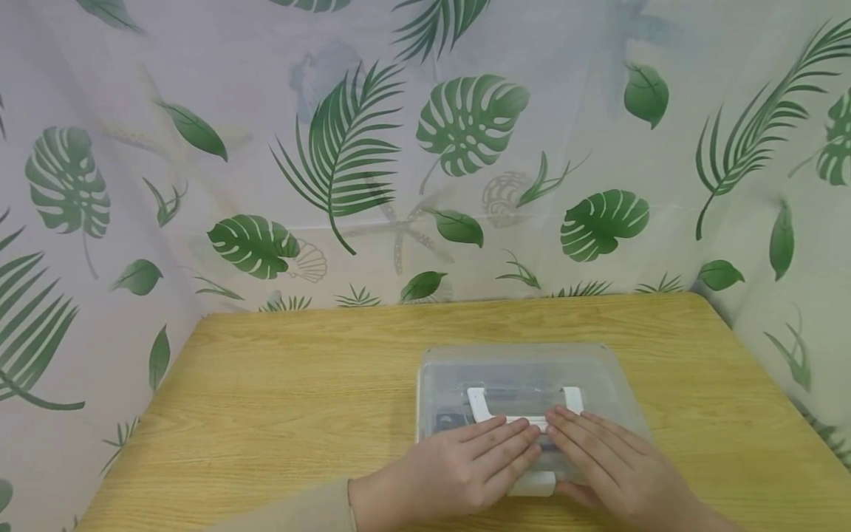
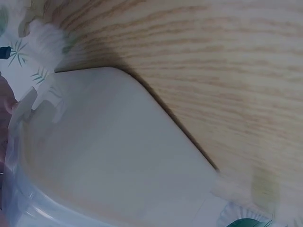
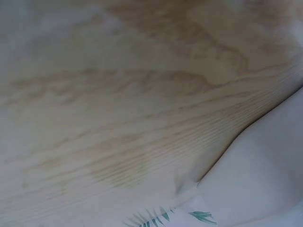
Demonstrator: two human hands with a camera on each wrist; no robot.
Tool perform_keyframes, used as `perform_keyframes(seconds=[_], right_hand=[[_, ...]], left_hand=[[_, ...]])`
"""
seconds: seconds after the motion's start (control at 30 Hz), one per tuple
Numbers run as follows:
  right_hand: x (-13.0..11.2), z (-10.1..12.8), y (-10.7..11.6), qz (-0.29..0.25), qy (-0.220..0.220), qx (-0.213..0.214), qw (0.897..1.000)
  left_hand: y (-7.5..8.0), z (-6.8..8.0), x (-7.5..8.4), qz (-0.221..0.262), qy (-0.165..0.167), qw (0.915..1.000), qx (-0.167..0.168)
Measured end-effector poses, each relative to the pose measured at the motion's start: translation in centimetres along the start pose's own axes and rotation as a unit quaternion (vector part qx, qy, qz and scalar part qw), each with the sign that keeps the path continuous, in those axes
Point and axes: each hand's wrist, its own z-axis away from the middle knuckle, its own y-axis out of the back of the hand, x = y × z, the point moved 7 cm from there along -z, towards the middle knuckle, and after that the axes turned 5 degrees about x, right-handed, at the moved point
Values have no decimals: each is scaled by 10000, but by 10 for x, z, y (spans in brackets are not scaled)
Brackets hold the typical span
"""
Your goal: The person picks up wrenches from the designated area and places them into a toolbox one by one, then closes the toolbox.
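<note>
A clear plastic storage box (image 1: pixel 525 367) with a white carry handle (image 1: pixel 476 405) on its lid sits on the table. My left hand (image 1: pixel 465 462) lies over the front left of the lid, fingers straight and fingertips at the handle's front bar. From the other side my right hand (image 1: pixel 614 462) rests over the front right of the lid, its fingers extended and its thumb low by the white front latch (image 1: pixel 534 484). The fingertips of both hands nearly meet. Dark contents show dimly through the lid. The left wrist view shows the box's pale side wall (image 2: pixel 109 142).
The wood-grain table (image 1: pixel 286 399) stretches left of the box and runs right to its edge. A pale curtain (image 1: pixel 372 170) printed with green leaves hangs behind the table and along both sides. In the right wrist view, the box's side (image 3: pixel 265 161) fills the lower right.
</note>
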Motion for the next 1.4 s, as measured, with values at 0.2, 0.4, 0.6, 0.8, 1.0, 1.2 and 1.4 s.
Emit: perform_keyframes(seconds=[0.2,0.4,0.6,0.8,1.0,1.2,1.4], right_hand=[[0,0,0,-15,4,-4,10000],[0,-1,2,-91,-6,-19,10000],[1,-4,3,-199,22,84,9998],[1,-5,3,-254,-24,135,9996],[1,0,2,-280,-142,9,9995],[1,7,-2,-244,-234,-165,9993],[2,8,-3,-253,-244,-129,9993]], left_hand=[[0,-1,0,0,63,9999,82],[-1,0,1,6,56,9999,93],[0,0,0,59,45,10000,66],[1,-1,0,130,117,9998,68],[2,-1,-1,112,124,9998,132],[2,-1,-1,168,184,9996,147],[3,-1,-1,275,316,9991,-28]])
